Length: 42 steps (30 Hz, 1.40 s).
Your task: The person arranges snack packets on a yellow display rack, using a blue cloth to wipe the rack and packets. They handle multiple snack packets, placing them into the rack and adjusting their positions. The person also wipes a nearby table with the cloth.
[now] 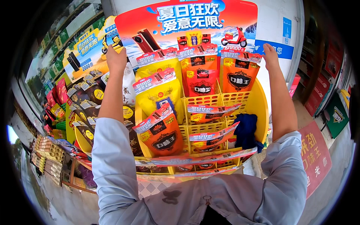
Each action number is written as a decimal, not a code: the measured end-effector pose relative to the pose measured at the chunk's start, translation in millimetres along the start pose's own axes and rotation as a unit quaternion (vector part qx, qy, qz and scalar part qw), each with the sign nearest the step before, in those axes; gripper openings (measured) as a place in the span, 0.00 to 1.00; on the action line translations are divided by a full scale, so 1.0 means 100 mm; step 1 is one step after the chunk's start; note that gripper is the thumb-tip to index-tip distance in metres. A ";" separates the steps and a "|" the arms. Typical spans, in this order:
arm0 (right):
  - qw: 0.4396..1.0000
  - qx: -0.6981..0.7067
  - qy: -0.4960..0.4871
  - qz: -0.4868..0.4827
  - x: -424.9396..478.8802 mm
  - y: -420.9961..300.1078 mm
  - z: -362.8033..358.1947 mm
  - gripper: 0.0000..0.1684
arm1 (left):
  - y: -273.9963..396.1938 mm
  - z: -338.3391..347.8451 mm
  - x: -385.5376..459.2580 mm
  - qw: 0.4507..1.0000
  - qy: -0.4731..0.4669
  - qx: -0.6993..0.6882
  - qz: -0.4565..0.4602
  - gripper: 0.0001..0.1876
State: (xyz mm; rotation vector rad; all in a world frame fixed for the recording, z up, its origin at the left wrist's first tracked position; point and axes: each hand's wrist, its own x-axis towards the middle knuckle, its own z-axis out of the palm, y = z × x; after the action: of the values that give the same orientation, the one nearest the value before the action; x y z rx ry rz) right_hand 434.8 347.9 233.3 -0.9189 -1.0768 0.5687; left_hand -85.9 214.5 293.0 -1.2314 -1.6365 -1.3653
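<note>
Both arms reach forward past a yellow plastic display rack (261, 112) of snack pouches. My left hand (116, 57) is raised at the left edge of the large red and blue printed header board (135, 25), its thumb and fingers showing above the pouches. My right hand (270, 56) is raised beside the board's lower right edge, near an orange pouch (239, 74); whether it touches the board is not plain. Yellow pouches (157, 94) and a red pouch (200, 83) stand in the rack. Another orange pouch (161, 135) leans at the front. A dark blue cloth (246, 129) lies in the right compartments.
At the left stands a second rack with dark pouches (94, 92) and a yellow header board (84, 53). Egg trays (49, 149) are stacked at the far left. On the right are a red mat (316, 160), a dark green box-like object (336, 115) and shelves of red boxes (317, 97).
</note>
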 end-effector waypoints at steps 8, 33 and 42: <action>0.971 0.104 -0.163 0.138 0.02 0.01 0.18 0.27 | -0.12 0.37 -0.11 0.901 -0.230 -0.285 -0.231 0.14; 0.989 0.094 -0.090 0.076 0.19 0.14 0.06 0.24 | -0.07 0.59 -0.03 0.921 -0.262 -0.185 -0.220 0.08; 0.991 -0.124 -0.013 -0.040 -0.53 -0.16 -0.23 0.33 | -0.01 0.34 -0.03 0.894 -0.168 -0.314 -0.271 0.22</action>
State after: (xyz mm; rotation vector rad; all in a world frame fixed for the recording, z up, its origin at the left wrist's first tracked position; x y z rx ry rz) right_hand 434.3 290.5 217.0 -1.0813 -1.2195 0.3869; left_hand -83.4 246.3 282.2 -1.4894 -1.9450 -2.2635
